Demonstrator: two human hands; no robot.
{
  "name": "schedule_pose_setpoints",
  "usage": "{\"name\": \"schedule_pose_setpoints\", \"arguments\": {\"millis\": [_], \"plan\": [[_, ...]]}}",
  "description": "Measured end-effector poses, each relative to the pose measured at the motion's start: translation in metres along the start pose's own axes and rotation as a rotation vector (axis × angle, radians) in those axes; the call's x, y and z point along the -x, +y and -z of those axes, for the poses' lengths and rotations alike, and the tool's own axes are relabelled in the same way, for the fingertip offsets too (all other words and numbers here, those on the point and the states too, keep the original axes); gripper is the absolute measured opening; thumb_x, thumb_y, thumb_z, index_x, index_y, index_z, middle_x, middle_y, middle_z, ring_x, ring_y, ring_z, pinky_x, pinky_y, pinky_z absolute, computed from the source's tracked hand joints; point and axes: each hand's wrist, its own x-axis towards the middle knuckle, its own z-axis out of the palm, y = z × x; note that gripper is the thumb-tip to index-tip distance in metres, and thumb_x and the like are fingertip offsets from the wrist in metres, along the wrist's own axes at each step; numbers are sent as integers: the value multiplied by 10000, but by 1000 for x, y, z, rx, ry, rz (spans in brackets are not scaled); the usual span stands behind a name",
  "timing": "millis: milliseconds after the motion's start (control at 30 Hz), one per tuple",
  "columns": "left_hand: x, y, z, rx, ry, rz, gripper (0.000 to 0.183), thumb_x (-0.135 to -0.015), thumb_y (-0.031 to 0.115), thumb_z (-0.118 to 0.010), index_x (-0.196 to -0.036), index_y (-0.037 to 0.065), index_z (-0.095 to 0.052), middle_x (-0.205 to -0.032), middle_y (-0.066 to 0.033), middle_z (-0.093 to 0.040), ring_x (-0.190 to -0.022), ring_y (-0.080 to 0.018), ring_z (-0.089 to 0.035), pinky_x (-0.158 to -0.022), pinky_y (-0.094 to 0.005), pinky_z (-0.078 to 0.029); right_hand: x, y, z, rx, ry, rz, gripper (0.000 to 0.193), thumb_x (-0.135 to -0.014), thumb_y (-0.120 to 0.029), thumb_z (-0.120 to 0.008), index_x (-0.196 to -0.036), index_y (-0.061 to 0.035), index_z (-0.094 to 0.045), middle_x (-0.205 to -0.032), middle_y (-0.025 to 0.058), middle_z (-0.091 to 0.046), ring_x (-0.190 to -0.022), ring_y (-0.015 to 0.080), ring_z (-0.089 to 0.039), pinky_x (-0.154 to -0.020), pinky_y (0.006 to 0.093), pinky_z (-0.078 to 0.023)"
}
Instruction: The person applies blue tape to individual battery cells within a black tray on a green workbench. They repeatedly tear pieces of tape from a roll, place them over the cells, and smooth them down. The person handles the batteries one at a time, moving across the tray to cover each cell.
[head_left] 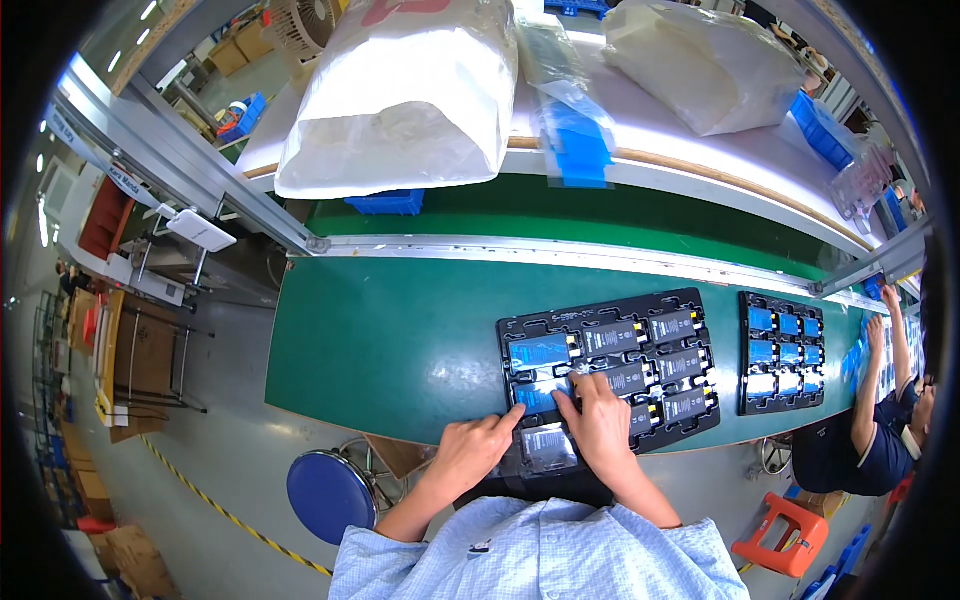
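A black moulded tray [612, 312] lies on the green bench top, with flat batteries in its compartments. In the left column, the middle battery [538, 397] carries a blue film, and both hands are at it. My left hand [472, 452] has its index fingertip on this battery's left edge, the other fingers curled. At the right end, my right hand [602, 420] has thumb and index finger closed on the same battery. Above it sits another blue-covered battery [540, 352]; below, a battery with a clear, shiny surface [550, 448]. Dark labelled batteries [610, 341] fill columns farther right.
A second black tray [782, 396] of blue-covered batteries lies to the right, near a co-worker's arm [868, 400]. White plastic bags [400, 130] stand on the raised shelf beyond the bench [360, 330]. A blue round stool [330, 495] and an orange stool [785, 535] are on the floor.
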Motion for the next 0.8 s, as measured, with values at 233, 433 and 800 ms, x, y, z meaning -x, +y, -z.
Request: {"name": "schedule_pose_setpoints", "arguments": {"millis": [233, 433, 800], "plan": [[26, -12, 26, 593, -211, 319, 338, -846, 239, -727, -1134, 79, -652, -635, -8, -597, -505, -90, -543, -498, -261, -437, -8, 34, 7, -452, -44, -159, 116, -884, -91, -671, -870, 24, -656, -633, 58, -606, -502, 117, -559, -460, 271, -428], [124, -105, -17, 1234, -609, 543, 226, -827, 178, -750, -995, 46, -675, -734, 63, -622, -628, -24, -524, -536, -216, -425, -17, 51, 16, -636, -182, -258, 140, -909, -125, -657, -882, 12, -655, -609, -3, -596, -510, 42, -539, -448, 201, -411], [174, -215, -165, -108, 210, 1095, 297, -858, 213, -617, -1095, 38, -655, -1058, -231, -640, -995, -402, -613, -821, -444, -507, -110, 39, 56, -705, 9, -162, 231, -913, -206, -666, -906, 24, -654, -665, 10, -618, -558, 60, -555, -499, 216, -442]]}}
